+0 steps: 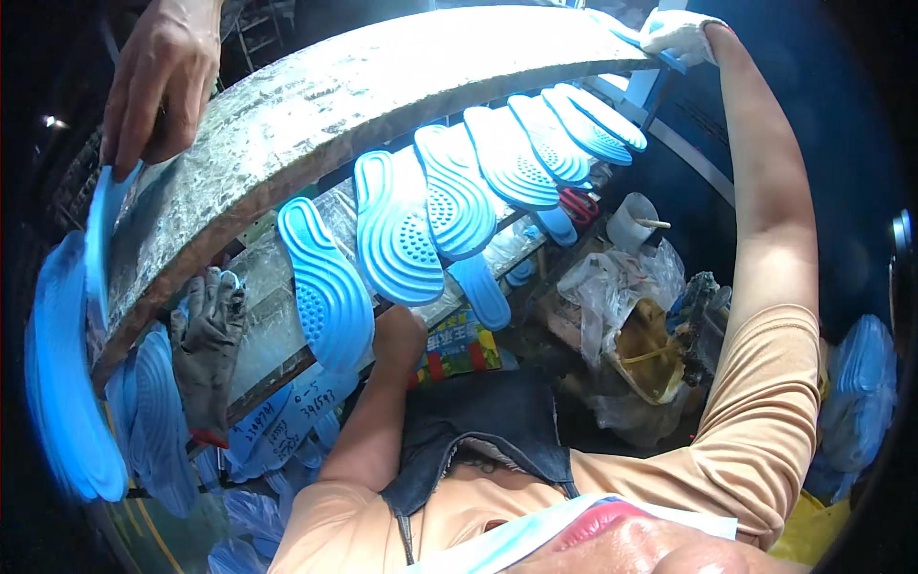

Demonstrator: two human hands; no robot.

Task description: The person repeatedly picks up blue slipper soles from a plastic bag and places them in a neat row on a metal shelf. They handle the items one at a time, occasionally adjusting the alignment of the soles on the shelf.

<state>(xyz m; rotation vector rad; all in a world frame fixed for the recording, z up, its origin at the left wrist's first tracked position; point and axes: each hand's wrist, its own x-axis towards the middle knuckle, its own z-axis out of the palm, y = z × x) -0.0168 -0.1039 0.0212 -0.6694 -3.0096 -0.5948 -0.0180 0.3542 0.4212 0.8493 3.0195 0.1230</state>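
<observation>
At the tabletop's far right end, my right hand (pixel 681 36), in a white glove, is closed over a light blue insole (pixel 623 31). My left arm reaches up to the middle, where my left hand (pixel 400 337) is mostly covered by the row of insoles; its fingers are hidden. Closest to it are a blue insole (pixel 325 287) and another blue insole (pixel 397 230), both with ridges and raised dots. More such insoles (pixel 512 158) overlap toward the right. A dark grey glove (pixel 206 335) with a red cuff lies left of the row.
The long pale tabletop (pixel 363 67) curves across the upper view. Another person's bare hand (pixel 163 86) pinches a blue insole (pixel 103 230) at upper left, beside a stack of insoles (pixel 72 373). Plastic bags (pixel 622 287), a white cup (pixel 631 222) and red-handled scissors (pixel 578 204) are right of the row.
</observation>
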